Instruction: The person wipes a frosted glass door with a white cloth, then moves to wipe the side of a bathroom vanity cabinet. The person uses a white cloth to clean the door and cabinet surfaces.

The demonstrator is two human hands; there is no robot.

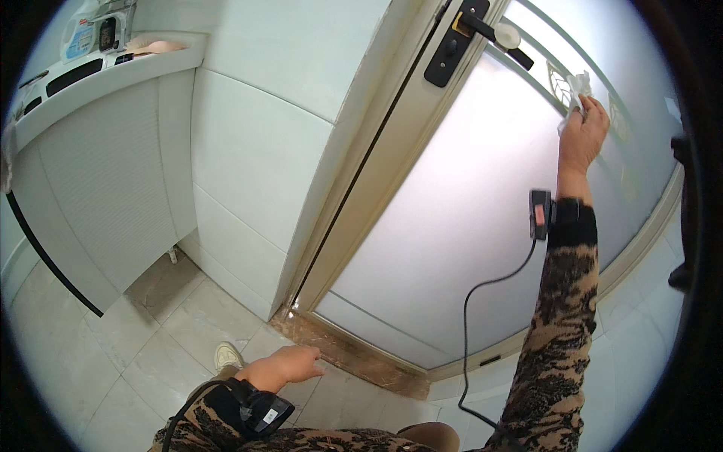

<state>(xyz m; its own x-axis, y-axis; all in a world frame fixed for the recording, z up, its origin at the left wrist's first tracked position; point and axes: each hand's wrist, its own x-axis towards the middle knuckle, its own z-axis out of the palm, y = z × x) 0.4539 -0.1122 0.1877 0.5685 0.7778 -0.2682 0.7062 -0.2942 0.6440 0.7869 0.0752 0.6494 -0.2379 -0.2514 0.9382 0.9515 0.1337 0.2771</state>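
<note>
Frosted glass door panel, upper right zone: being wiped with white cloth, bunched and pressed flat against glass by right hand, fingers closed over it. Progress not readable from surface; no visible streaks or soiling, lower panel apparently not yet reached. Left hand low, fingers loosely spread, holding nothing. Black lever handle close beside wiping zone. Marble threshold below, white cabinet at left.

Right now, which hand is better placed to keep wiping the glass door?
The right hand. It holds a white cloth against the frosted glass door, arm stretched up. The left hand hangs low near the floor, empty and away from the glass.
</note>
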